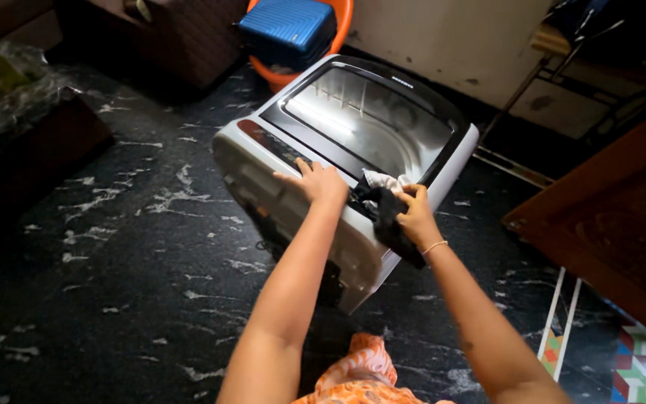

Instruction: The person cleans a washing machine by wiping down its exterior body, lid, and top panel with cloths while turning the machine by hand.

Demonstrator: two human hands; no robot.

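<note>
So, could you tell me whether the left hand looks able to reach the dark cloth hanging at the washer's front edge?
Probably yes: the left hand rests on the washing machine rim, close beside the dark cloth held in the right hand, and nothing lies between them.

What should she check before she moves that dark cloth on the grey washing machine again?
1. Right hand grips the dark crumpled cloth: ok.
2. Left hand rests flat on the grey top-loading washing machine, steadying it: ok.
3. Dark glass lid shut: ok.
4. White cloth beside the dark one, free or caught: cannot tell.
5. Black speckled stone floor dry: cannot tell.
</note>
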